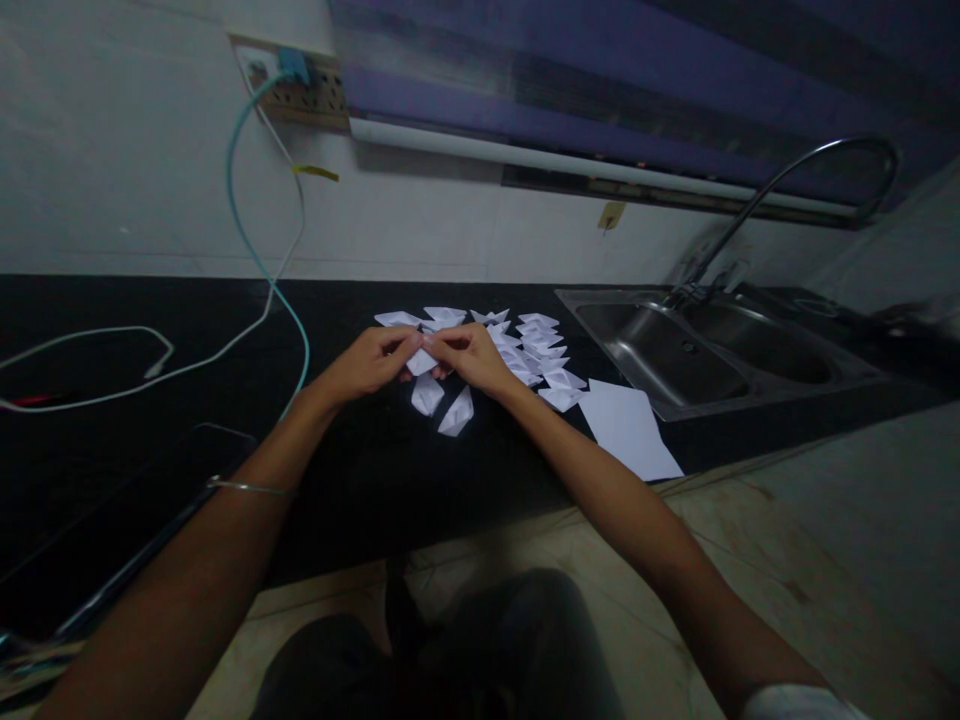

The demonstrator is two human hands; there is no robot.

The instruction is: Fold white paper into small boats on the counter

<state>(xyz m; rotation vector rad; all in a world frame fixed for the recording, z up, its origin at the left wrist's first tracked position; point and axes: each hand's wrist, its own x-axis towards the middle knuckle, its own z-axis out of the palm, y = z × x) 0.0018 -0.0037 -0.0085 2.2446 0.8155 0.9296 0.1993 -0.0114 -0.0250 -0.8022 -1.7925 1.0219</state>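
Both hands pinch one small folded white paper [423, 362] between thumbs and fingers, a little above the black counter. My left hand [373, 360] grips its left side, and my right hand [474, 356] closes on the right side; their thumbs nearly meet at its top. Just below the hands lie two more folded papers, one at the left [427, 396] and one at the right [454, 412]. Behind and right of my hands, several folded paper boats [541, 350] are gathered in a cluster. A stack of flat white paper [628, 430] rests right of my right forearm.
A double steel sink [667, 350] with a curved faucet [795, 165] is set into the counter [360, 500] at the right. Cables [232, 150] hang from a wall socket [307, 88] onto the counter's left side. A dark flat device [127, 530] lies by my left forearm.
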